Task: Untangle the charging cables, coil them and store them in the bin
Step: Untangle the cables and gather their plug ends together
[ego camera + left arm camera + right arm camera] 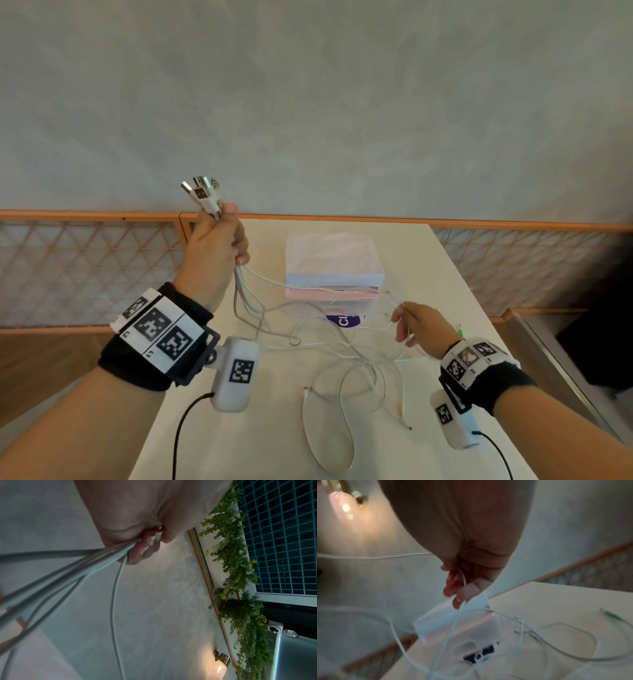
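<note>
My left hand is raised above the table's left side and grips a bundle of white charging cables, their USB plugs sticking up out of the fist. In the left wrist view several cords run from the curled fingers. The cables hang down and lie tangled on the white table. My right hand is lower on the right and pinches one thin cable strand. A translucent bin stands at the table's middle, behind the tangle.
A loose cable loop lies near the table's front edge. A green-tipped cable end lies on the table to the right. An orange lattice railing runs behind the table, in front of a pale wall.
</note>
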### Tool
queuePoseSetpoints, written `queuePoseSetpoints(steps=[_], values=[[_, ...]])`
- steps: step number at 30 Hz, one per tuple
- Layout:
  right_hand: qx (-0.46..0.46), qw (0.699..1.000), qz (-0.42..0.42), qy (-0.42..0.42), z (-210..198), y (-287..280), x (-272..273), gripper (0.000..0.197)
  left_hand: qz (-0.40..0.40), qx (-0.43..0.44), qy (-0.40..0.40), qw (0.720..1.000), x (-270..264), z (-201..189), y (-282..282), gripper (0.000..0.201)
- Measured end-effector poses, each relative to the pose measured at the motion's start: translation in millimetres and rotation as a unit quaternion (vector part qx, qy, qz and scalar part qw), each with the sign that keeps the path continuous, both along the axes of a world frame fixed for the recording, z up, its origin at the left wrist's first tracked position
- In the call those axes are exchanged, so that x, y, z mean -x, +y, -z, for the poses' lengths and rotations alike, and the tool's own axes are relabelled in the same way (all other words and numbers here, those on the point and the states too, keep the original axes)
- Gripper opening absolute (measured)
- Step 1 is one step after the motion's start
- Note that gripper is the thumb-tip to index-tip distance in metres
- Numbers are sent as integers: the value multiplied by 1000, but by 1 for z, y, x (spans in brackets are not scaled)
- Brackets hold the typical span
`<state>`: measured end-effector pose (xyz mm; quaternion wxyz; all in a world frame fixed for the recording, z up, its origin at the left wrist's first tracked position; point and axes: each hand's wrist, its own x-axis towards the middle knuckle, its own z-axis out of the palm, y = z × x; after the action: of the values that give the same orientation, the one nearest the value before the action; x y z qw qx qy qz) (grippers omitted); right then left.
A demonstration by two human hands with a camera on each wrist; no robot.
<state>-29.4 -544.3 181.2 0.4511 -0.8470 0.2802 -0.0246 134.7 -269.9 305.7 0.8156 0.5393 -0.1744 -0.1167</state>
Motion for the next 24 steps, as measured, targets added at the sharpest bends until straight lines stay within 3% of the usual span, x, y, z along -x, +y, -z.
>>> queuePoseSetpoints(steps=[2,5,10,13,16,20,22,24], values=[[-9,997,34,-67,-13,-2,-5,31,5,-21,-12,1000,3,4,-3,22],[67,984,56,-158,-48,-4,-14,29,5,-49,-25,998,10,11,-7,21],[252,918,81,-295,-110,-7,-15,26,8,-61,-21,998,15,16,-10,24],[331,892,64,-300,-118,-8,-14,25,4,-54,-21,998,14,16,-10,24],[317,923,62,-208,-77,-20,-15,28,2,-39,-20,999,11,16,-8,25],[213,977,18,25,2,-28,-13,28,4,-31,-20,999,7,18,-7,23],[178,977,-36,108,34,-24,-11,27,10,-40,-27,999,6,22,-9,21],[168,976,-55,128,52,-12,-8,44,13,-51,-32,998,6,28,-10,18]])
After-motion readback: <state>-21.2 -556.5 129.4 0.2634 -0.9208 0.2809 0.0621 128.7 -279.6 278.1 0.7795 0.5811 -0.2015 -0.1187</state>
